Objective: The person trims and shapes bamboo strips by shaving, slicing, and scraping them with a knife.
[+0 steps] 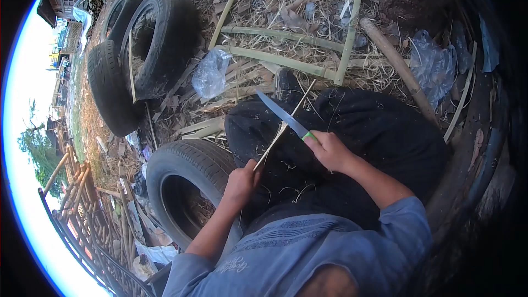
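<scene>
My left hand (240, 185) is closed round the lower end of a thin bamboo strip (270, 147), which slants up and to the right over my dark trousers. In my right hand (328, 151) is a knife (282, 114) with a green handle, its blade pointing up and left. The blade crosses the strip near its middle, where pale shavings stick out. More thin shavings lie scattered on the trousers (379, 126).
A tyre (192, 157) lies beside my left arm, and several more tyres (165, 38) stand at the upper left. A bamboo frame (286, 61) lies ahead on littered ground. Plastic bags (211, 74) and a thick stick (397, 66) are nearby.
</scene>
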Motion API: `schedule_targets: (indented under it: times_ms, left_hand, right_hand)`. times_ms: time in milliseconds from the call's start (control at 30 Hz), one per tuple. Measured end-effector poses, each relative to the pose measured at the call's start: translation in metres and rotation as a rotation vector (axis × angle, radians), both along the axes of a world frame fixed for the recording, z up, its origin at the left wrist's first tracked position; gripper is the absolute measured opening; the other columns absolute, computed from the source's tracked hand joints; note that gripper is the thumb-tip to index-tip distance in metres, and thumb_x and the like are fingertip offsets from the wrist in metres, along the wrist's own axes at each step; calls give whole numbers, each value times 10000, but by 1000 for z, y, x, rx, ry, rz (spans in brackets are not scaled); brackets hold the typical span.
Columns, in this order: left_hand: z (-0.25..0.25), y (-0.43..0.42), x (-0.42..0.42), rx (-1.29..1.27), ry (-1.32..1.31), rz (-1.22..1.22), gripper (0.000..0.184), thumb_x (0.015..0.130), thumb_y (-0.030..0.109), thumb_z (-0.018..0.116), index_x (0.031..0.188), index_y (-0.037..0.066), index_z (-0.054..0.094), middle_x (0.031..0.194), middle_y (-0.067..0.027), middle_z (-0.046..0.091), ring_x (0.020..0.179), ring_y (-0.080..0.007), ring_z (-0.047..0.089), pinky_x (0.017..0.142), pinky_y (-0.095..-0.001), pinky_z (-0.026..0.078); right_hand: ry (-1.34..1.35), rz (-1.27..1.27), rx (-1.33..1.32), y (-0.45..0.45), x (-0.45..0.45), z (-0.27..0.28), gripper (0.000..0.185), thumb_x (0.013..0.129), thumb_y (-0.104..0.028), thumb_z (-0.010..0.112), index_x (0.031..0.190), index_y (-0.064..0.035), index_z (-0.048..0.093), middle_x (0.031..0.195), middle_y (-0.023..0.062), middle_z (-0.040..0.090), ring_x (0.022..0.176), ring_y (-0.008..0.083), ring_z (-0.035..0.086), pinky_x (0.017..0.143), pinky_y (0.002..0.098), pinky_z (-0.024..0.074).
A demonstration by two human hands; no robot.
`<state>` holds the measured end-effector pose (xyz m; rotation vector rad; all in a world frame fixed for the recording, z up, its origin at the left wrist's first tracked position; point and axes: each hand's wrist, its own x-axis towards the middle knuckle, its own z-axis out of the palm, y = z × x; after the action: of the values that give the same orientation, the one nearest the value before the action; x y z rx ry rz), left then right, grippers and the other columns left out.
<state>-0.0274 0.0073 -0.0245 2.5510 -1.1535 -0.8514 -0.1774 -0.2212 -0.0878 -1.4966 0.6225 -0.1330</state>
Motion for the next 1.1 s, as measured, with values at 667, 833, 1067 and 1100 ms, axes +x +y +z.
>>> schedule_targets:
  times_ms: [667,833,1067,1100]
  left_hand:
    - [7,-5,-1,-1,43,57,173,920,175,577,887,24,500,650,-253,528,671,-466,556,575,-493,423]
    - [14,-8,-11,11,-10,23,271,951,289,531,893,30,476,647,-245,544,673,-458,574,577,-500,425]
    - [42,-34,-27,-115,-116,-64,309,949,351,531,917,49,477,709,-196,601,674,-409,611,583,-481,469]
    - [43,-38,-27,-115,-147,-96,307,937,355,559,930,56,489,712,-189,598,676,-400,615,585,-469,469]
  right_hand:
    - [-61,-121,-133,-8,5,16,331,923,-322,594,858,2,565,633,124,545,573,231,560,572,354,435]
    - [-108,-249,-134,-24,1,4,328,901,-315,638,806,-22,527,624,44,483,591,118,455,563,314,398]
    - [-359,-376,220,-24,-2,17,302,818,-103,737,871,-70,442,713,14,559,569,104,600,497,243,517]
    - [-383,-426,272,-27,-2,24,272,833,-82,711,864,-73,440,737,38,585,602,127,628,517,268,544]
